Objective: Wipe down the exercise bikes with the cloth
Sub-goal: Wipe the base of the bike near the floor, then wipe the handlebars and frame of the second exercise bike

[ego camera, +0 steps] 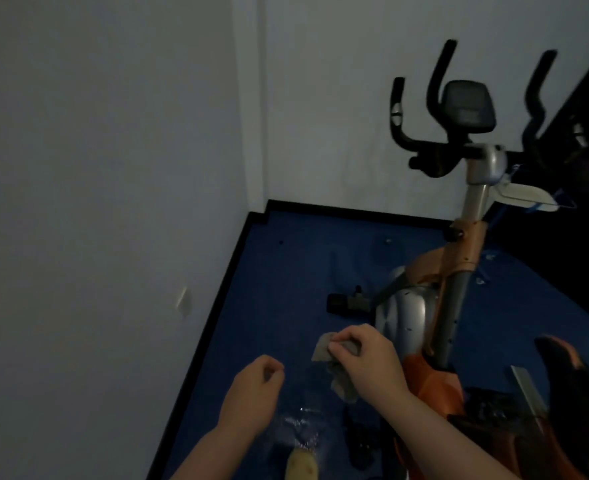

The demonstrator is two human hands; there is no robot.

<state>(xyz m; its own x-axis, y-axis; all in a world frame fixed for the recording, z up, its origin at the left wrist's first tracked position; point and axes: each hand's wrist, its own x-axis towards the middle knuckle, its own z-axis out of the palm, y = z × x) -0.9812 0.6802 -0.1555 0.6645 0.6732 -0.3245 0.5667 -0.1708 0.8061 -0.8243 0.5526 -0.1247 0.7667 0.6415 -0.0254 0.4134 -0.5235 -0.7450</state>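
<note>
The right hand (pixel 369 362) hides much of the cloth (pixel 334 368). The exercise bike (pixel 459 271) is blurred, its near end and saddle (pixel 570 382) cut off at the right and bottom edges.

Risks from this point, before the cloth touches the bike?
1. The cloth hangs bunched from the right hand, pinched only at its top; it may slip.
2. The left hand holds nothing, so refolding is one-handed.
3. The room is dim; patches on the bike could get missed.

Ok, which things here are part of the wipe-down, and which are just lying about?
For the job:
- cloth, held in the right hand
- exercise bike
- left hand, closed, apparently empty

Lying about:
- white item on the bike's post
- small bits on the blue floor
</note>
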